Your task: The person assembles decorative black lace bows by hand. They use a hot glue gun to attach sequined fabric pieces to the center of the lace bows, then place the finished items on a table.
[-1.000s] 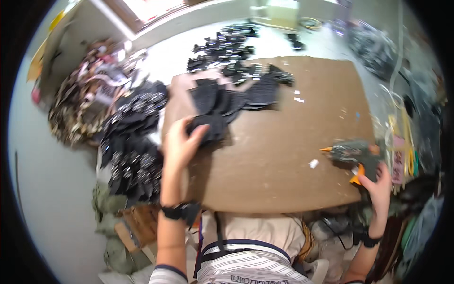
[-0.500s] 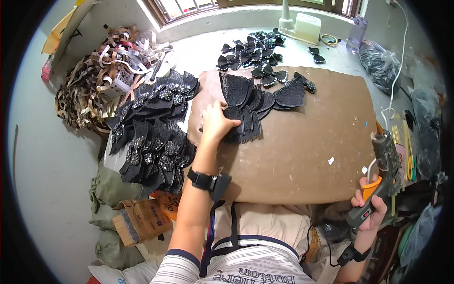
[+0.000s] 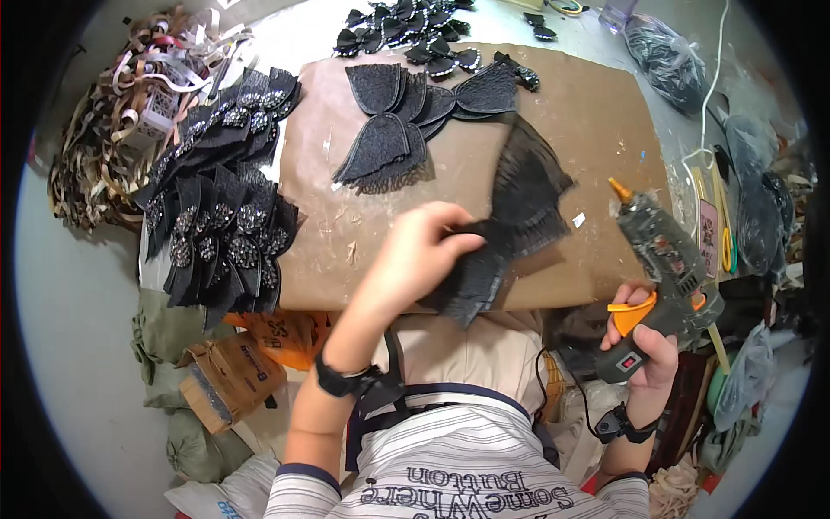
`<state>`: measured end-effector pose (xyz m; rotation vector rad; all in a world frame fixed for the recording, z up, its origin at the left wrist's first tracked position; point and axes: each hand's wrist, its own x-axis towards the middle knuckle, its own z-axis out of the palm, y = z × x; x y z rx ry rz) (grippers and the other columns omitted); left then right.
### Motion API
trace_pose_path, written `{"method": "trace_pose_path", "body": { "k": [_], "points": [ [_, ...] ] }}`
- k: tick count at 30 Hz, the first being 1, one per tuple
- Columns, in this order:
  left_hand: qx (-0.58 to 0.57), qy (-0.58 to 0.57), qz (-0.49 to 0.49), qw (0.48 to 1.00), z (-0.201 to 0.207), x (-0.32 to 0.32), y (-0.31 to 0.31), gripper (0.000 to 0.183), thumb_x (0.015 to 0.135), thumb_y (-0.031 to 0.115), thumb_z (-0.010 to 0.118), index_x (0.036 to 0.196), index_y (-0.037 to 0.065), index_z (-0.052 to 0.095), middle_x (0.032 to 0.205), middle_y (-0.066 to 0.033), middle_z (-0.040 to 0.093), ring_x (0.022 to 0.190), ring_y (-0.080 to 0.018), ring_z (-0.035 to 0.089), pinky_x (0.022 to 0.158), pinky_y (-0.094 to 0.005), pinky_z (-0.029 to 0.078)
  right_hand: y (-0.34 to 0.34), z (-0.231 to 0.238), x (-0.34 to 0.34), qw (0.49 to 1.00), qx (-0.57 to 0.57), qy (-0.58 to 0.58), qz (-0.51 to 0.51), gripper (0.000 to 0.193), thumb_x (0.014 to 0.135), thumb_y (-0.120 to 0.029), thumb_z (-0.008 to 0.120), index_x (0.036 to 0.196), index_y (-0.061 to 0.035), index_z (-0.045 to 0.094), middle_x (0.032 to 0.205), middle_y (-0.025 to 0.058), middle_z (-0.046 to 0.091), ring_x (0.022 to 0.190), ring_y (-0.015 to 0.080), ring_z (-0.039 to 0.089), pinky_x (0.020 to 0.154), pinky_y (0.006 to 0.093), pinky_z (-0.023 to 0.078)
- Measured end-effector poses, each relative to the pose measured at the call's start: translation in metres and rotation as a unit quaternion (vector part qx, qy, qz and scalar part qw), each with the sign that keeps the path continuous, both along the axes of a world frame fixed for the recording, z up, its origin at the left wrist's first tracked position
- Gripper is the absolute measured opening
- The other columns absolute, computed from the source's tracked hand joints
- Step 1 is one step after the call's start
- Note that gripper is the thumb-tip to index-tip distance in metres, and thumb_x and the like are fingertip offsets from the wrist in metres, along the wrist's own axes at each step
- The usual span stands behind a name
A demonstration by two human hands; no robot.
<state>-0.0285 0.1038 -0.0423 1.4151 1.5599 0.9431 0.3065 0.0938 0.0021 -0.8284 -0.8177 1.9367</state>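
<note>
Near the front edge of the brown board, my left hand pinches a black lace bow at its narrow middle; motion blurs the bow. Over at the right, my right hand is wrapped round the handle of a black glue gun with an orange trigger, its nozzle pointing up and left. More black lace bow pieces lie overlapping on the board beyond my left hand. One small beaded piece sits at their right end.
The brown board covers much of the white table. Black beaded bows are stacked at its left, beside a heap of ribbon strips. Small pearl-edged bows lie at the back. A white cord and plastic bags are at the right.
My left hand has picked up a black lace bow from the group and brought it nearer and to the right. The glue gun has moved left, and the view has shifted.
</note>
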Motion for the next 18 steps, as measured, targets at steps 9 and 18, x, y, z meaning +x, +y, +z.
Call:
{"method": "trace_pose_path", "body": {
  "k": [9, 18],
  "points": [
    [0.091, 0.380, -0.039, 0.920, 0.001, -0.019, 0.031, 0.011, 0.083, 0.019, 0.069, 0.088, 0.009, 0.069, 0.092, -0.0075, 0.063, 0.099, -0.0281, 0.058, 0.087, -0.0439, 0.036, 0.002, 0.009, -0.012, 0.993, 0.026, -0.119, 0.009, 0.044, 0.074, 0.002, 0.065, 0.117, 0.0026, 0.055, 0.111, 0.0211, 0.061, 0.118, 0.0360, 0.057, 0.102, 0.0525, 0.047],
    [0.171, 0.273, 0.121, 0.939, -0.033, 0.006, -0.031, 0.027, 0.080, 0.007, 0.072, 0.106, 0.009, 0.067, 0.111, -0.0077, 0.063, 0.113, -0.0268, 0.058, 0.099, -0.0423, 0.037, 0.018, 0.002, -0.065, 0.939, 0.068, -0.306, 0.138, 0.037, 0.077, 0.007, 0.067, 0.113, 0.0006, 0.059, 0.102, 0.0100, 0.065, 0.101, 0.0247, 0.063, 0.093, 0.0432, 0.050]
  ]
}}
